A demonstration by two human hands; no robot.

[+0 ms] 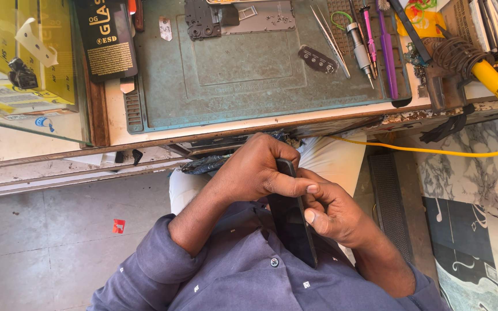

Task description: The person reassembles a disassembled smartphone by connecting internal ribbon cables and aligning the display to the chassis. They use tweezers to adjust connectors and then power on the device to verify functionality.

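A dark smartphone (291, 222) is held on edge over the lap, near the body and below the tabletop (249, 124) edge. The left hand (257, 170) is closed over its far end, thumb laid along the side; the right hand (332, 210) is curled around its right side, fingers gripping the edge. On the green work mat (243, 75) farther off, tweezers (329, 37), screwdrivers (364, 49) and a dismantled phone frame (203, 17) are laid out
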